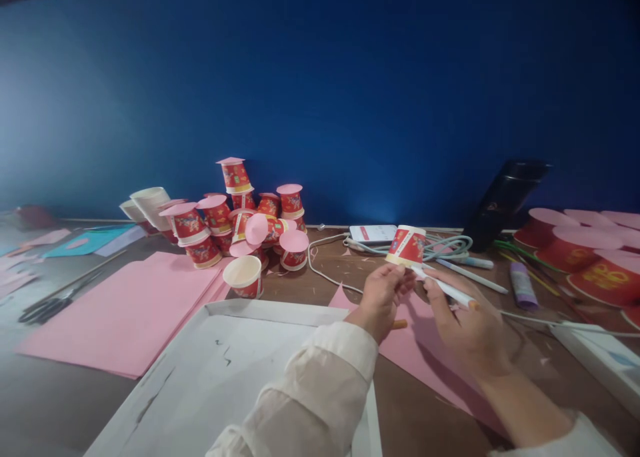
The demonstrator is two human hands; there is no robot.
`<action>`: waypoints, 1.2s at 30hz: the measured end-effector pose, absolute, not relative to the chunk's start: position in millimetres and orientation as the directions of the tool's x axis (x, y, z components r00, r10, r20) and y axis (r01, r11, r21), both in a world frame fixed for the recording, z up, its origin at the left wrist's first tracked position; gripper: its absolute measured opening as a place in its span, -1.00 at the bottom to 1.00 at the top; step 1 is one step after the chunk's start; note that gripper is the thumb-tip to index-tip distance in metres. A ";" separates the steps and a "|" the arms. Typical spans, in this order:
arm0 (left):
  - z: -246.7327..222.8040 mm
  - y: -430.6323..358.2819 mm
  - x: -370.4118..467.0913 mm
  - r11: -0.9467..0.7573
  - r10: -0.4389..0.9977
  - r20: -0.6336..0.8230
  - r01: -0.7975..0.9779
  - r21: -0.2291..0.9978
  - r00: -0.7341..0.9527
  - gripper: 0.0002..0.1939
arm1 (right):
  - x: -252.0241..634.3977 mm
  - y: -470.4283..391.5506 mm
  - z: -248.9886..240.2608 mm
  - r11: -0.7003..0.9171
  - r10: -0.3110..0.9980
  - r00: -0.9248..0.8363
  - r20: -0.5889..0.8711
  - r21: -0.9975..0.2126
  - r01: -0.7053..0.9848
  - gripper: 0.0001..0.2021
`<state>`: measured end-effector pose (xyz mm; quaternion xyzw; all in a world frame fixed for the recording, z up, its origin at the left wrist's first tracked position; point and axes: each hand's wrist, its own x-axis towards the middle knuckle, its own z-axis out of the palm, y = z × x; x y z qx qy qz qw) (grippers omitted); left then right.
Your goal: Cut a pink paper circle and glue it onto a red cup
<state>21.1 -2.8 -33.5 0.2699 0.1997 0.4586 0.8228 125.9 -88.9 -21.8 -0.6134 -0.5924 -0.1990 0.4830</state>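
Observation:
My left hand (383, 300) is closed, fingertips pinched near the pointed end of a white marker (447, 289). An orange-ended stick (400, 324) protrudes below its palm, mostly hidden. My right hand (467, 327) grips the marker, whose far end is orange. Just beyond my left fingertips is a red paper cup (411, 246) with a pale band at its lower edge; whether the fingers touch it I cannot tell. Beneath both hands lies a pink paper sheet (425, 350) on the brown table.
Left of centre, red cups with pink discs (187, 224) stand stacked behind an upright open cup (244, 277). Pink sheets (120, 310), scissors (50, 307) and a white tray (200, 377) lie nearer. Rightward are cables (455, 245), a black bottle (507, 204), a purple tube (523, 286) and more disc-topped cups (575, 247).

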 end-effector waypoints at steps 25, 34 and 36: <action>-24.3 -5.0 18.1 0.531 0.832 -0.208 -0.629 0.567 0.515 -0.73 | 128.6 -89.1 -15.7 0.133 0.453 0.233 0.860 -0.324 0.937 -0.75; -31.2 -2.8 20.9 0.501 0.839 -0.163 -0.620 0.604 0.519 -0.62 | 126.3 -89.5 -16.5 0.136 0.494 0.209 0.844 -0.313 0.940 -0.72; -31.3 -2.7 21.1 0.506 0.834 -0.155 -0.623 0.597 0.529 -0.62 | 126.0 -89.3 -16.3 0.131 0.498 0.214 0.841 -0.317 0.939 -0.70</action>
